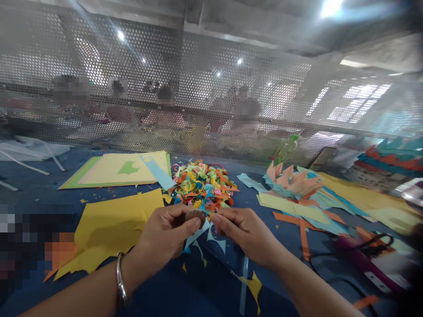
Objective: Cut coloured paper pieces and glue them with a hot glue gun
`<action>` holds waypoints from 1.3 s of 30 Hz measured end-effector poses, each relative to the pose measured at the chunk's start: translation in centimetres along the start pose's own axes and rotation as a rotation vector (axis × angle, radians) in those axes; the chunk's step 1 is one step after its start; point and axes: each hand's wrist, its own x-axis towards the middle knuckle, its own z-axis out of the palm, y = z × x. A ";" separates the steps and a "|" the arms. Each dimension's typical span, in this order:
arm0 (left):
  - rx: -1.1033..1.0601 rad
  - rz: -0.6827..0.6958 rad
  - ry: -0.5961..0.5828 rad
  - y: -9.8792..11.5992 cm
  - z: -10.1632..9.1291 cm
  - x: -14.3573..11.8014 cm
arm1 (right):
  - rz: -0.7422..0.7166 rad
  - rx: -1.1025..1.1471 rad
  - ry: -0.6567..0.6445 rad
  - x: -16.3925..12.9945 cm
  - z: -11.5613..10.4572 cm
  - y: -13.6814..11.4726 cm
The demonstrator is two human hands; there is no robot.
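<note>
The scraps (200,182) and yellow sheet (112,224) look like matt paper. The bangle (121,279) is smooth, glossy metal; the bottle (287,149) looks like clear plastic.

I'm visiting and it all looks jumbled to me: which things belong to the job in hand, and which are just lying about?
Probably in the job:
round brownish piece in the left hand;
pale blue cut paper scrap near the right hand;
heap of multicoloured paper scraps.

Probably just lying about:
plastic bottle with green cap;
purple plastic block.
</note>
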 end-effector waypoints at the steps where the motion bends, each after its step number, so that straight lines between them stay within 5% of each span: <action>1: 0.006 0.009 0.000 0.1 0.0 0.0 | -0.001 -0.006 -0.003 0.0 0.0 0.0; 39: -0.011 -0.089 -0.101 -0.3 -0.4 0.2 | 0.015 0.007 0.002 0.0 0.4 0.5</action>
